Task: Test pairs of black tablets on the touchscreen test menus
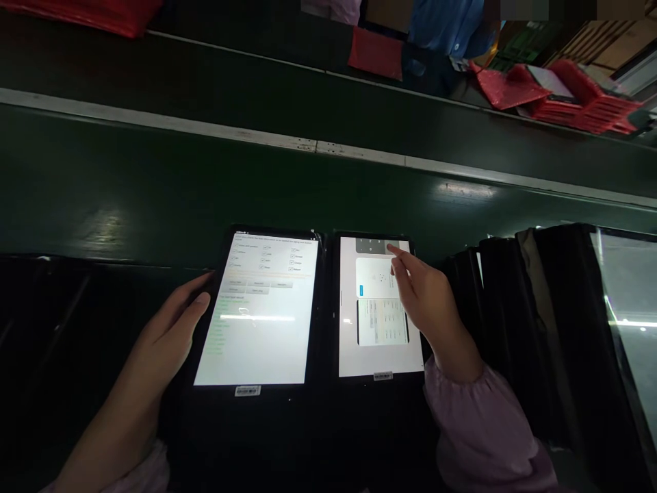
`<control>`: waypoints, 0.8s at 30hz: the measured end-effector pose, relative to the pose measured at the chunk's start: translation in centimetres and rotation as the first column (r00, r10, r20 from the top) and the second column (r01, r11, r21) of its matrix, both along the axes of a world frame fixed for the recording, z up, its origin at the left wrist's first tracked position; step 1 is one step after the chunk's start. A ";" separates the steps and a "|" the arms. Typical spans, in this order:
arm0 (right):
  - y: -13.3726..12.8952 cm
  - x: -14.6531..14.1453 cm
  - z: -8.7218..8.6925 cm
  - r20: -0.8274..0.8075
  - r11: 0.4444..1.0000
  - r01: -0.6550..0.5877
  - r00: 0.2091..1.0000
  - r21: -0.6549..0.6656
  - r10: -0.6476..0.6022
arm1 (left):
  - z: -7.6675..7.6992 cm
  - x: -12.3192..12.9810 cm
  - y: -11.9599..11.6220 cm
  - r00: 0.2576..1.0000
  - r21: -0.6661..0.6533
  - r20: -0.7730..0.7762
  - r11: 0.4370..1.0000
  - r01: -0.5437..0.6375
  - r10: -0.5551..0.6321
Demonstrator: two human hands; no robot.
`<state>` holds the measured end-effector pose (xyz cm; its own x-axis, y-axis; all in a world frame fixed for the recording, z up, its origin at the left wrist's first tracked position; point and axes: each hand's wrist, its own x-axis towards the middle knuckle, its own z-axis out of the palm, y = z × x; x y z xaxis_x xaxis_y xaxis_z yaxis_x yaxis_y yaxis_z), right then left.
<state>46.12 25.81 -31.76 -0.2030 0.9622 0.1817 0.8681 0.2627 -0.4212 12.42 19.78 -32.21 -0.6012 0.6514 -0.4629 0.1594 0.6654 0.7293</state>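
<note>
Two tablets with lit screens lie side by side before me. On the left tablet [261, 342] are a white page with ticked boxes, grey buttons and rows of green text. My left hand [172, 325] grips its left edge, thumb at the front, the other fingers mostly hidden. The right tablet [349, 349] displays small app windows turned sideways under a dark number keypad. Over its upper right part is my right hand [428, 294], index finger stretched out onto the screen by the keypad and holding nothing. Each tablet has a barcode label on its lower edge.
A row of dark tablets [554, 329] stands close together at the right. Past the pale metal strip [359, 154] are red bubble-wrap pouches [580, 96] at the far right, a red pouch [377, 53] and a red item [102, 14]. A person in blue [444, 27] is across the bench.
</note>
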 end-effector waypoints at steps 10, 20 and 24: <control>-1.2 0.2 1.2 -0.029 0.992 -0.054 0.998 0.117 0.058 | -1.4 -3.0 -0.7 0.944 0.171 0.161 0.950 0.261 -0.288; -4.1 1.0 1.8 -0.075 0.991 0.052 0.996 0.126 -0.043 | -5.0 -3.3 -6.7 0.582 -0.057 -0.418 0.660 0.749 -0.697; -5.0 1.1 1.8 -0.103 0.984 0.095 0.991 0.150 -0.080 | -3.6 -1.5 -5.4 0.684 -0.033 -0.454 0.778 0.627 -0.571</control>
